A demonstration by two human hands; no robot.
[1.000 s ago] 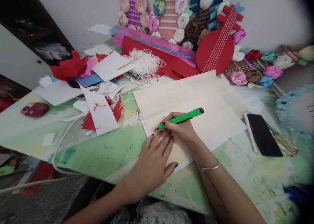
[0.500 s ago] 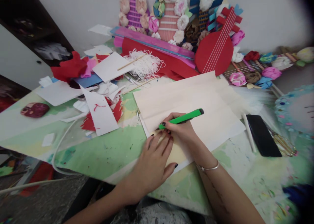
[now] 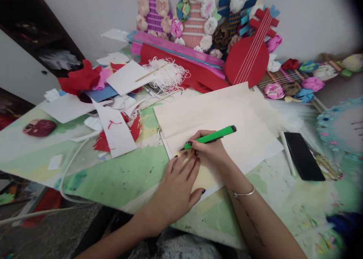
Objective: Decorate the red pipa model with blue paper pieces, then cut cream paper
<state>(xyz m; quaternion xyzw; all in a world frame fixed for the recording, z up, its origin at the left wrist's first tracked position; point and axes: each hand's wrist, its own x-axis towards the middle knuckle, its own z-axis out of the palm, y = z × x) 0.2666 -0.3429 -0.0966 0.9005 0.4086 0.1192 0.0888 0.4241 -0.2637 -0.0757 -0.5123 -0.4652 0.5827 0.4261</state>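
My right hand (image 3: pixel 208 149) grips a green marker (image 3: pixel 211 137), its tip down at the left end on a large cream paper sheet (image 3: pixel 227 119) spread on the paint-stained green table (image 3: pixel 127 176). My left hand (image 3: pixel 177 189) lies flat with fingers spread on the sheet's near corner, just below the marker tip and touching the right hand. A thin bracelet sits on my right wrist.
A black phone (image 3: pixel 304 155) and a white stick (image 3: pixel 287 157) lie right of the sheet. Red and white paper scraps (image 3: pixel 113 128) litter the left. White string (image 3: pixel 167 73), a red paper guitar (image 3: pixel 249 55) and paper flowers stand at the back. A white cable (image 3: pixel 68 168) hangs off the near edge.
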